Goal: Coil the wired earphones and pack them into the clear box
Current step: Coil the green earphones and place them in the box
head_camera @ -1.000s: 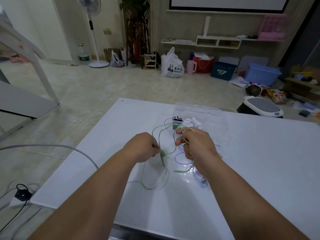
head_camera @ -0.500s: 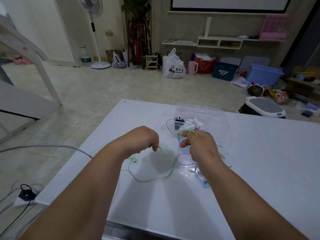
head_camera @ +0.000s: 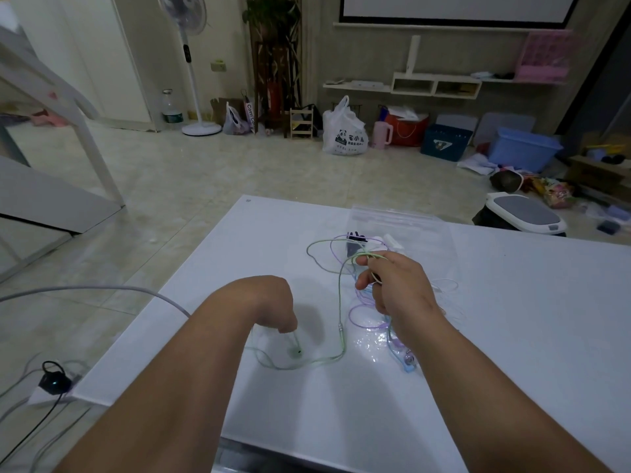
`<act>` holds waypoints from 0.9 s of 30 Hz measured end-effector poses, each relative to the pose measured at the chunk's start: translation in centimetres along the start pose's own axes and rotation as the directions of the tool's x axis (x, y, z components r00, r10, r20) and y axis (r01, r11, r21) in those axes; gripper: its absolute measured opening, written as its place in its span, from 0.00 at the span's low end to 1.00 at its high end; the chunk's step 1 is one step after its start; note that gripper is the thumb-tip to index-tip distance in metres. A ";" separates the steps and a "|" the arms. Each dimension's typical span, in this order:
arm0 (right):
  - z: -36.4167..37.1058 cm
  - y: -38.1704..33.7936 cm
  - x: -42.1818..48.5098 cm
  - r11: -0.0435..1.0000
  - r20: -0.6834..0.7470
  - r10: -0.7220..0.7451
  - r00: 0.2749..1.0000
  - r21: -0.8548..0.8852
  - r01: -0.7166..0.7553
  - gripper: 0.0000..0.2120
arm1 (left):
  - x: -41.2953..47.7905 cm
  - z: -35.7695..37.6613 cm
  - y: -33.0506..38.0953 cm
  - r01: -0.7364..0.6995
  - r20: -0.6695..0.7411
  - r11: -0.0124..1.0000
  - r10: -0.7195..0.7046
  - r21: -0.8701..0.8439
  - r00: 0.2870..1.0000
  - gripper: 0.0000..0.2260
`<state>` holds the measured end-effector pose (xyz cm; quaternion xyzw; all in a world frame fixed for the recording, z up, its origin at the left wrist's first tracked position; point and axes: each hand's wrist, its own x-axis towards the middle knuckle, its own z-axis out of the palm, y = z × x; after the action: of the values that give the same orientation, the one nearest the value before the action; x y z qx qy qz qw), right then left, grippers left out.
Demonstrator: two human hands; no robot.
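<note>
Green wired earphones (head_camera: pixel 339 322) lie partly spread over the white table (head_camera: pixel 512 336). My left hand (head_camera: pixel 273 305) pinches the green cable just above an earbud (head_camera: pixel 294 352) that touches the table. My right hand (head_camera: pixel 392 285) holds several green cable turns looped round its fingers, raised above the table. Purple wired earphones (head_camera: pixel 365 319) lie in loose loops under and beside my right hand. The clear box (head_camera: pixel 403 223) stands behind my right hand, with small dark and white items in front of it.
A light blue earphone piece (head_camera: pixel 408 361) lies by my right wrist. The table's left edge drops to a tiled floor with a grey cable (head_camera: pixel 102 290) and a black plug (head_camera: pixel 51 380). Bags, bins and a fan stand along the far wall.
My left hand moved down and toward me, pulling the green cable out until its earbud reached the table. My right hand stayed by the box with the green loops.
</note>
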<state>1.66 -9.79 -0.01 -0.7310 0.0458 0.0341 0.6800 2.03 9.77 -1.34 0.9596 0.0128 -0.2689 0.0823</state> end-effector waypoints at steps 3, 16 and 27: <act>0.1 -0.1 -0.1 1.000 0.034 0.004 0.999 0.030 -0.005 0.12 | 0.1 0.1 0.7 -0.088 -0.059 0.996 0.087 -0.015 0.994 0.05; 0.0 -0.1 0.1 0.996 0.090 0.006 0.996 0.091 -0.015 0.09 | 1.6 1.7 4.7 -0.303 -0.451 0.663 -0.059 -0.685 0.891 0.08; -0.5 0.2 0.5 0.990 -0.055 -0.057 0.997 0.127 0.064 0.12 | -0.7 -2.5 1.0 -0.237 -0.068 -0.242 -0.550 -0.941 0.832 0.06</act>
<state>2.17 -10.27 -0.24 -0.6872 0.0432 -0.0086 0.7251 2.79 9.20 1.25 0.5407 0.3708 0.0910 0.7496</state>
